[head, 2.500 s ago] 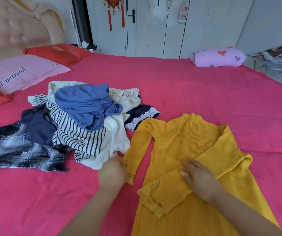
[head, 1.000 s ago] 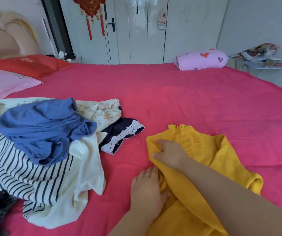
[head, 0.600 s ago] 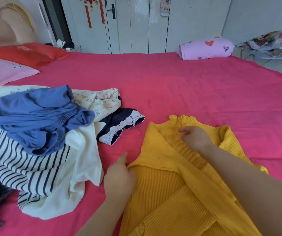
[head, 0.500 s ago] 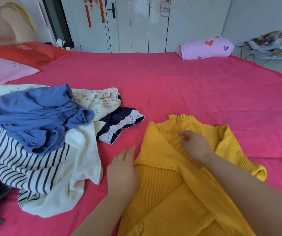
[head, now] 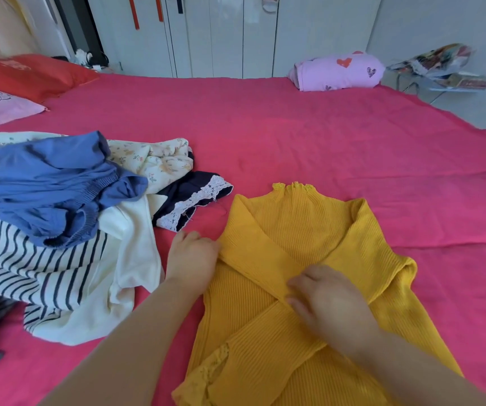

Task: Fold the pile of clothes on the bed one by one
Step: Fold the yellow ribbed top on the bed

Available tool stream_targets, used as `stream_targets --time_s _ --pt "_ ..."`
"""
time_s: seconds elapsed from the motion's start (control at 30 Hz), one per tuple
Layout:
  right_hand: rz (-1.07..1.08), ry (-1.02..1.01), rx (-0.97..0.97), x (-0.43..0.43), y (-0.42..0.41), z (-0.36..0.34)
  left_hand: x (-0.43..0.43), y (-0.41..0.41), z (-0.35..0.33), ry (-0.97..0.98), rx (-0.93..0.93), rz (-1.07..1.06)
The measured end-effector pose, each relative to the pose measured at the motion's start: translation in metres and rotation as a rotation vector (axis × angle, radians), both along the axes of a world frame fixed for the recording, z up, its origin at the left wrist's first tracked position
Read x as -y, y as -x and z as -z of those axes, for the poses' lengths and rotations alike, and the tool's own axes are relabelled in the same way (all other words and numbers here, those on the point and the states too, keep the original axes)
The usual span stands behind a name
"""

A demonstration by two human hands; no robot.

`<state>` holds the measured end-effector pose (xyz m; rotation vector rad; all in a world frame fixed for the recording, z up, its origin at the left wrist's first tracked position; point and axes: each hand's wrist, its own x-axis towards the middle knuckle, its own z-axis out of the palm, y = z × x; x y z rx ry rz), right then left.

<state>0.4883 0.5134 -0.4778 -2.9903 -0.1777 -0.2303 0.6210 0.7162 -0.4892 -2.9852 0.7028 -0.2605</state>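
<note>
The yellow sweater [head: 300, 230] lies near right on the bed [head: 265, 127], the left hand [head: 192, 259] at its left fold with its grip unclear, while the right hand [head: 329, 300] curls its fingers on the crossed sleeves [head: 253, 247], which may slide apart if dragged.
</note>
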Motion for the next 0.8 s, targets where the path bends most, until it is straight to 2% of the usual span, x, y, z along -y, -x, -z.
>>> stream_targets --time_s 0.1,0.2,0.27,0.33,0.43,0.6,0.7,0.8 --pt "0.073 0.027 -0.165 0.003 0.01 0.012 0.008 0.018 -0.003 0.094 -0.022 0.05" --pt "0.056 -0.012 -0.116 0.001 0.016 0.013 0.025 0.043 -0.007 0.274 -0.082 0.166" --pt "0.092 -0.102 -0.069 0.002 0.021 0.011 0.035 0.062 -0.004 0.361 -0.19 0.192" --pt "0.121 -0.133 -0.117 0.006 0.032 0.015 0.04 0.082 0.008 0.315 -0.348 0.19" --pt "0.088 0.02 -0.31 0.012 0.059 0.033 0.035 0.105 0.026 0.059 -0.507 0.158" --pt "0.165 0.039 -0.329 0.033 0.094 0.028 0.032 0.126 0.018 0.068 -0.38 0.166" --pt "0.201 0.05 -0.339 0.036 0.117 0.027 0.029 0.152 0.017 0.029 -0.412 0.202" --pt "0.227 0.096 -0.255 0.033 0.134 0.021 0.027 0.169 0.014 0.012 -0.431 0.167"
